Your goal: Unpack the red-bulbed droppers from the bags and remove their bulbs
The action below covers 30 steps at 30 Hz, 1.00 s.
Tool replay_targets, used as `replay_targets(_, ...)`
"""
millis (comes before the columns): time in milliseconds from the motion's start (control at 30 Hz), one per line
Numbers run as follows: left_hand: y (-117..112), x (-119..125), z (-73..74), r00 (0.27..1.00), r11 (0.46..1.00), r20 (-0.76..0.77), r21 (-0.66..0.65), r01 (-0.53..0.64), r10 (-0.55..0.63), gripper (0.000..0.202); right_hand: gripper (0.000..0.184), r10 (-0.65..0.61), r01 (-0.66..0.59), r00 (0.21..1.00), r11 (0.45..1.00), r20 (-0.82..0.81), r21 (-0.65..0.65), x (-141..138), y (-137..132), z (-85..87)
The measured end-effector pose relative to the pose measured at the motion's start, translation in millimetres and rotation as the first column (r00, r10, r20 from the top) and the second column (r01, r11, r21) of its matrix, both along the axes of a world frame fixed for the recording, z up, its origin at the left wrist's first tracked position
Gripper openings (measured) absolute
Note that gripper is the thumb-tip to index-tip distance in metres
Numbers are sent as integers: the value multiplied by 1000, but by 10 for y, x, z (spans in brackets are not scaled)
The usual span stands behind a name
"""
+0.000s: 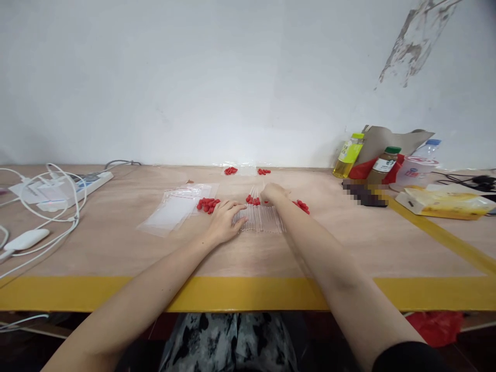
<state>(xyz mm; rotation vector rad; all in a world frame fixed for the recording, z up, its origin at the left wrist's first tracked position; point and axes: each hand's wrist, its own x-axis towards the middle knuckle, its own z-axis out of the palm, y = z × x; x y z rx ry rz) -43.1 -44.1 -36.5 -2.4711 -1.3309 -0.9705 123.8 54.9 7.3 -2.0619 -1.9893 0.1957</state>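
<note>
A row of thin clear sticks (259,221) lies side by side on the table in front of me. Several small red pieces (253,200) sit at their far ends. My left hand (228,221) rests at the left side of the row, fingers stretched out and apart. Over the far right end of the row is my right hand (274,194), its fingers curled in and mostly hidden, so what they hold does not show. A pile of red pieces (208,205) lies beside my left hand; another red pile (302,206) is partly behind my right forearm.
Clear plastic bags (172,209) lie left of the piles. Two small red clusters (231,170) lie by the wall on clear plastic. On the left are a power strip (77,194) and white cables; on the right, a yellow-capped bottle (349,155), other bottles and a yellow packet (445,201).
</note>
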Motion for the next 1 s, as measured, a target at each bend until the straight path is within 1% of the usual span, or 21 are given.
replay_targets(100, -13, -4, 4, 999, 999, 30, 31, 15, -16, 32, 19, 22, -23, 999, 998, 25, 55, 100, -123, 117)
replay_targets(167, -20, 8, 8, 998, 996, 67, 88, 7, -12, 41, 21, 90, -96, 995, 985, 46, 144, 251, -280, 114)
replay_targets(200, -24, 19, 11, 996, 992, 87, 128, 1, -12, 45, 21, 151, -162, 986, 965, 67, 208, 349, -377, 77)
replay_targets(233, -27, 34, 14, 995, 985, 102, 171, -3, -15, 47, 20, 266, -296, 955, 890, 132, 346, 458, -478, 17)
replay_targets(267, -32, 53, 17, 994, 977, 105, 213, 2, -25, 48, 19, 348, -405, 914, 806, 208, 432, 571, -578, -61)
replay_targets(300, -38, 76, 19, 995, 969, 93, 246, 17, -41, 48, 19, 395, -480, 877, 724, 273, 496, 681, -671, -151)
replay_targets(333, -47, 103, 20, 996, 964, 64, 263, 42, -61, 46, 21, 428, -543, 840, 645, 334, 538, 781, -755, -245)
replay_targets(400, -71, 166, 15, 995, 961, -21, 256, 102, -100, 39, 20, 467, -628, 776, 517, 423, 582, 924, -883, -419)
replay_targets(467, -101, 235, 2, 986, 963, -106, 221, 153, -132, 30, 16, 485, -672, 735, 434, 473, 600, 970, -964, -545)
replay_targets(567, -144, 321, -22, 967, 961, -200, 196, 195, -155, 24, 14, 488, -678, 721, 351, 491, 646, 895, -1034, -620)
replay_targets(633, -160, 351, -33, 958, 956, -237, 204, 209, -159, 23, 13, 493, -668, 723, 323, 484, 670, 816, -1067, -619)
replay_targets(667, -162, 358, -37, 956, 954, -247, 212, 212, -157, 22, 13, 492, -658, 731, 323, 473, 681, 783, -1081, -612)
replay_targets(800, -151, 344, -47, 958, 944, -258, 265, 197, -127, 21, 16, 473, -620, 765, 353, 438, 701, 731, -1116, -583)
replay_targets(900, -146, 329, -57, 963, 937, -251, 302, 173, -97, 21, 13, 476, -620, 763, 350, 437, 702, 733, -1115, -569)
replay_targets(1000, -153, 326, -61, 966, 937, -244, 312, 158, -82, 21, 17, 479, -613, 772, 385, 419, 689, 737, -1112, -549)
